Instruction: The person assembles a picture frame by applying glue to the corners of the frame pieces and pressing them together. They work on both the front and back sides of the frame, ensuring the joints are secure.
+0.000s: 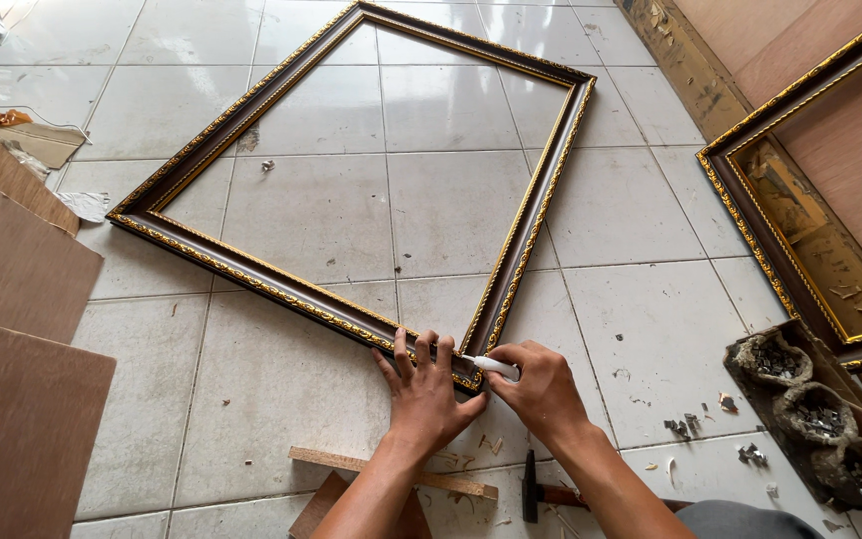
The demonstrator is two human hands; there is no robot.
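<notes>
The work in hand looks like touching up the near corner joint of a large picture frame (pixel 371 170), which lies flat on the tiled floor (pixel 650 319) and fills the upper middle of the picture. The left hand (pixel 423 391) presses down on the corner at lower centre, its fingers (pixel 401 351) spread over the moulding. The right hand (pixel 543 387) pinches a small white pen-like tool (pixel 491 365) between thumb and fingers, tip aimed at the mitre. The next move, I judge, calls for a steady frame and a fine, controlled stroke along the seam.

The frame is dark brown with gilt ornamental edges, empty, slightly scuffed. A hammer (pixel 533 491) and wooden strips (pixel 381 467) lie near the wrists; brown boards (pixel 12 399) sit at left, a second frame (pixel 800 200) at right.
</notes>
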